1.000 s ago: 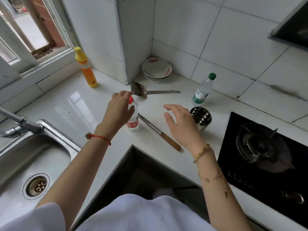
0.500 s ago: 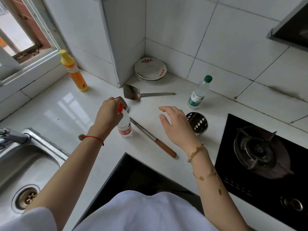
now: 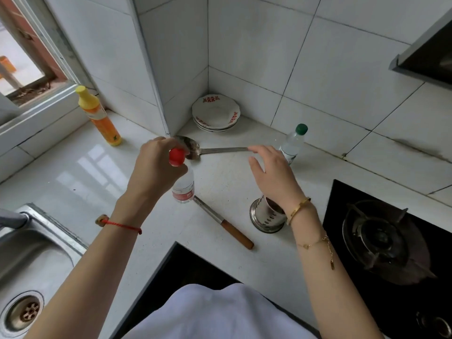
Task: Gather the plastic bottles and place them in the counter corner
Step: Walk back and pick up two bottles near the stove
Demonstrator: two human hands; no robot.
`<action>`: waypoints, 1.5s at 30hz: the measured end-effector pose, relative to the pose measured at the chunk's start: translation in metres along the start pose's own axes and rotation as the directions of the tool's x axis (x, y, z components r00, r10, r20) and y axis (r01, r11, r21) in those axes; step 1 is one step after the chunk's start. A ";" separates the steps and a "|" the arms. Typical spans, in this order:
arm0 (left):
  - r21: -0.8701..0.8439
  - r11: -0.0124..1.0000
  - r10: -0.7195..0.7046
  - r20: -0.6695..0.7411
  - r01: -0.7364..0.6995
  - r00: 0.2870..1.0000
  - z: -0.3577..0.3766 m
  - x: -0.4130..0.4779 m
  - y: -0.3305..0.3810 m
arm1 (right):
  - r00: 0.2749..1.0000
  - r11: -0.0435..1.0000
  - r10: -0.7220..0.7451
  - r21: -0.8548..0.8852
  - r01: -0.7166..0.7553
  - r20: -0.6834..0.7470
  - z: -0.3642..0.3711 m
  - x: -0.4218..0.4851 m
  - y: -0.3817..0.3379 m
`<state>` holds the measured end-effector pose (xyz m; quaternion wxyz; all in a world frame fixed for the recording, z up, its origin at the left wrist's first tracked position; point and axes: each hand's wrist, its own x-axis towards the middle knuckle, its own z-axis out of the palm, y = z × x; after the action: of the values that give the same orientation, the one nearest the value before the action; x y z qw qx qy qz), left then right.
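My left hand (image 3: 156, 167) grips the neck of a small clear bottle with a red cap (image 3: 184, 187), held a little above the white counter. My right hand (image 3: 274, 177) hovers open, fingers spread, close in front of a clear bottle with a green cap (image 3: 293, 143) that stands upright near the back wall. An orange bottle with a yellow cap (image 3: 100, 118) stands upright at the left, by the window sill. The counter corner (image 3: 188, 133) lies behind the tiled pillar.
A stack of white plates (image 3: 216, 113) fills the corner. A metal ladle (image 3: 210, 150) lies in front of them. A wooden-handled utensil (image 3: 225, 225) and a steel utensil holder (image 3: 267, 217) lie near the front. Sink (image 3: 31, 260) left, gas hob (image 3: 381, 241) right.
My left hand has lifted the red-capped bottle off the counter and carried it toward the back. My right hand has reached forward to the green-capped bottle.
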<state>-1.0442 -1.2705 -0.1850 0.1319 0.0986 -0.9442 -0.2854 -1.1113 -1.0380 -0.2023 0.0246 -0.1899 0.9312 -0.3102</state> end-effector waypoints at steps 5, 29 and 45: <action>-0.013 0.998 0.059 -0.001 -0.059 0.998 0.011 0.016 0.030 | 0.995 0.996 0.053 -0.065 -0.058 -0.087 -0.024 0.040 0.038; -0.061 0.998 0.035 0.118 -0.028 0.992 0.086 0.052 0.090 | 0.954 0.934 0.278 -0.200 -0.296 -0.114 -0.032 0.129 0.142; -0.063 0.997 -0.034 0.036 0.036 0.999 0.068 0.014 0.088 | 0.970 0.995 -0.014 -0.098 -0.010 -0.241 -0.046 0.073 0.094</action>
<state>-1.0882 -1.1676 -0.1873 0.1133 0.1060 -0.9349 -0.3193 -1.2183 -0.9695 -0.2156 -0.0983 -0.1526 0.9412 -0.2850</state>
